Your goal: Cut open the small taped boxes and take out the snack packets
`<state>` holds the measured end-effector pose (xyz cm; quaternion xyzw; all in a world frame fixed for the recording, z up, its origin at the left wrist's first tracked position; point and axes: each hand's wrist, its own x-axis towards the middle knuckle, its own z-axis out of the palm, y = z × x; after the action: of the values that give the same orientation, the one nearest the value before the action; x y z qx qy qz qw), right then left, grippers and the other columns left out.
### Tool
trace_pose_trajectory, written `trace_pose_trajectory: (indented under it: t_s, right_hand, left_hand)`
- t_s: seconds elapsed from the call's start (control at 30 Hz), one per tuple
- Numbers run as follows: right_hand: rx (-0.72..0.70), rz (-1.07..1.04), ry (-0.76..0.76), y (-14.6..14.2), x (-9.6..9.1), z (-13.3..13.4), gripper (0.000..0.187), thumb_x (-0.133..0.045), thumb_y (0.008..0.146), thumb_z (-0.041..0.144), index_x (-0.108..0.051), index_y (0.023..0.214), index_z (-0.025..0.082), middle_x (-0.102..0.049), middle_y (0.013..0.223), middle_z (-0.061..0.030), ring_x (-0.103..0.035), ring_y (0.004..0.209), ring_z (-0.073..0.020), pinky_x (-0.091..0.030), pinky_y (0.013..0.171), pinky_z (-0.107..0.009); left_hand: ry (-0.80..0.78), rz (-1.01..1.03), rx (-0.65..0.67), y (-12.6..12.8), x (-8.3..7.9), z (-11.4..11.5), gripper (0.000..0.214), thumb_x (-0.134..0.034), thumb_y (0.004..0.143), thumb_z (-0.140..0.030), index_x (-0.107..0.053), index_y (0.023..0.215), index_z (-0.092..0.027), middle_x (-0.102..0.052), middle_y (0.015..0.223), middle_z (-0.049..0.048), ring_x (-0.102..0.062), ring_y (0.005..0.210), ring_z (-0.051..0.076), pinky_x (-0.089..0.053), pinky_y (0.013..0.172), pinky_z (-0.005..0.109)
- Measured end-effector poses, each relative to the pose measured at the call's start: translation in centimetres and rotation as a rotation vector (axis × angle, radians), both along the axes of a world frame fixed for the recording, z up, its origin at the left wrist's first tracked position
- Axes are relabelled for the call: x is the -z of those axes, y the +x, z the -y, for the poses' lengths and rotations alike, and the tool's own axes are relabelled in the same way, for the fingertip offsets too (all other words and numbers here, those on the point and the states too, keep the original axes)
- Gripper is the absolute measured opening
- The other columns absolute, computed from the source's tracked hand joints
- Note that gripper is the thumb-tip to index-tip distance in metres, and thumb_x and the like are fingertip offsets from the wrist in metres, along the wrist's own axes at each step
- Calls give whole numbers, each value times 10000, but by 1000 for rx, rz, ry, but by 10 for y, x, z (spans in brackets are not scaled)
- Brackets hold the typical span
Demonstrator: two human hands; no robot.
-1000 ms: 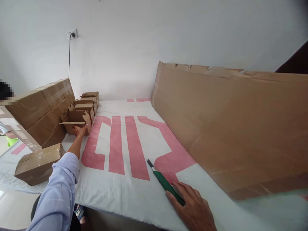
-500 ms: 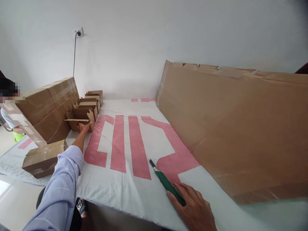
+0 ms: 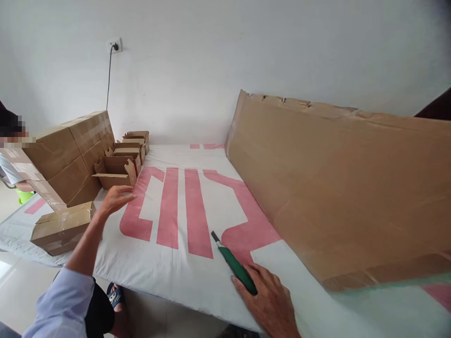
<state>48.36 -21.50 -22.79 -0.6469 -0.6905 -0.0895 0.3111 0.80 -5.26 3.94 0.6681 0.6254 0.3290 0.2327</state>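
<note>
My right hand (image 3: pixel 269 298) is closed around the green handle of a utility knife (image 3: pixel 237 267), whose dark blade points away from me over the cloth-covered table. My left hand (image 3: pixel 118 199) is held above the cloth with its fingers apart and nothing in them. Just beyond it stands an open small cardboard box (image 3: pixel 112 181), apart from the fingers. Behind that box, several more open small boxes (image 3: pixel 136 145) stand in a row toward the wall. A closed, taped carton (image 3: pixel 63 230) lies left of my left forearm.
Large taped cartons (image 3: pixel 70 159) are stacked at the left, with another person (image 3: pixel 12 166) beyond them. A big cardboard sheet (image 3: pixel 338 188) leans along the right side. White cloth with pink print (image 3: pixel 172 206) covers the table. A plugged cable (image 3: pixel 108 80) hangs on the wall.
My left hand has let go of the nearest open box and drawn back toward me. My right hand with the knife has shifted slightly left in view.
</note>
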Motion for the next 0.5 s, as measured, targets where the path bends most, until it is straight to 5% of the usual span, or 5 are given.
trace_pose_trajectory:
  t_s: [0.13, 0.23, 0.4, 0.5]
  right_hand:
    - [-7, 26, 47, 1, 0, 2, 532, -482, 1040, 642, -749, 1170, 201, -774, 1213, -160, -704, 1066, -364, -541, 845, -499]
    - [-27, 44, 69, 1, -2, 3, 541, -471, 1051, 656, -741, 1158, 199, -770, 1203, -161, -700, 1062, -365, -529, 831, -490]
    - [-28, 59, 107, 0, -8, 3, 512, -477, 1061, 637, -732, 1136, 199, -763, 1196, -160, -694, 1044, -352, -513, 835, -476]
    - [-35, 57, 109, -2, -12, 2, 444, -520, 1058, 584, -725, 1138, 198, -759, 1191, -154, -688, 1045, -338, -508, 848, -462]
  left_hand:
    - [39, -207, -80, -73, -52, 65, 807, -880, 642, -762, -822, 1253, -238, -789, 1366, 129, -716, 1271, 392, -556, 1093, 485]
    - [-78, -434, -170, -132, -69, 96, 1003, -948, 515, -678, -743, 1404, -260, -680, 1554, 142, -663, 1360, 464, -547, 1116, 551]
    - [-262, -747, -205, -185, -48, 107, 1086, -942, 534, -372, -603, 1544, -162, -617, 1603, 225, -599, 1437, 510, -522, 1114, 608]
    - [-214, -874, -216, -199, -28, 94, 1045, -912, 548, -317, -611, 1540, -184, -652, 1566, 210, -615, 1415, 496, -559, 1043, 573]
